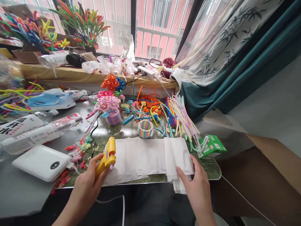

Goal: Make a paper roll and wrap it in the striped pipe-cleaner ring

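A yellow hot glue gun [109, 157] is gripped in my left hand [88, 179], its nozzle pointing down over the white tissues. Several white tissues [150, 157] lie overlapped in a strip along the table's front edge. At the strip's right end is a folded stack of tissues [178, 153]. My right hand [197, 182] has its thumb on top of that stack, with the fingers along and partly behind its right edge. Just beyond the strip stands a small striped pastel cup [145, 129]. A purple striped pot [113, 117] holding pink fuzzy flowers [108, 103] stands behind it, to the left.
A white power bank [42, 163] with a cable and plastic bottles [39, 133] crowd the left side. Loose pipe cleaners [180, 114] and a green packet [213, 146] lie at the right. An open cardboard box [277, 153] is beyond the table's right edge.
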A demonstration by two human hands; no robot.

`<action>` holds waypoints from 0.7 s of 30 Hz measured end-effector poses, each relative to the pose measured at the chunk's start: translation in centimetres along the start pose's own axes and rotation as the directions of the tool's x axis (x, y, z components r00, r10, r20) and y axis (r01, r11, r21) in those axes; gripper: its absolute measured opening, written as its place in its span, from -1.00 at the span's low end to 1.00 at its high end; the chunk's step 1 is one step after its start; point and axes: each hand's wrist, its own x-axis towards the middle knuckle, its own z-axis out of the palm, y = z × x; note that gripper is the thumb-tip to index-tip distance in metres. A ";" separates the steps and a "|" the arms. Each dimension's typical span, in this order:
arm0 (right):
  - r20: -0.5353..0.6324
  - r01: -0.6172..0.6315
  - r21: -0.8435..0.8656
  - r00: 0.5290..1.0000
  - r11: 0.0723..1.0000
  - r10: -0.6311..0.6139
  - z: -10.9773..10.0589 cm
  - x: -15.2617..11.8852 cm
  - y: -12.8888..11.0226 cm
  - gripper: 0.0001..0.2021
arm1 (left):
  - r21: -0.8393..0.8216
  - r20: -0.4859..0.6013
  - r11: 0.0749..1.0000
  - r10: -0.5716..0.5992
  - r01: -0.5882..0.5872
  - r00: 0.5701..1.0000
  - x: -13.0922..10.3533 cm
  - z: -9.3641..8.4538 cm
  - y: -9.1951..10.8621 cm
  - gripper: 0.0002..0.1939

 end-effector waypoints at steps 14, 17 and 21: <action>-0.191 -0.035 -0.001 0.981 0.999 0.035 -2.9 1.0 0.3 -0.50 | 0.068 -0.031 0.974 0.218 -0.215 0.976 0.2 0.4 -2.8 -0.49; -0.189 0.104 -0.116 0.974 0.988 -0.125 -2.8 1.5 1.3 -0.52 | 0.079 -0.024 0.970 0.231 -0.228 0.973 0.5 0.4 -3.2 -0.48; -0.266 0.340 -0.240 0.878 0.909 -0.399 -1.9 1.3 0.0 -0.61 | 0.083 -0.012 0.965 0.249 -0.248 0.968 0.5 0.4 -3.5 -0.50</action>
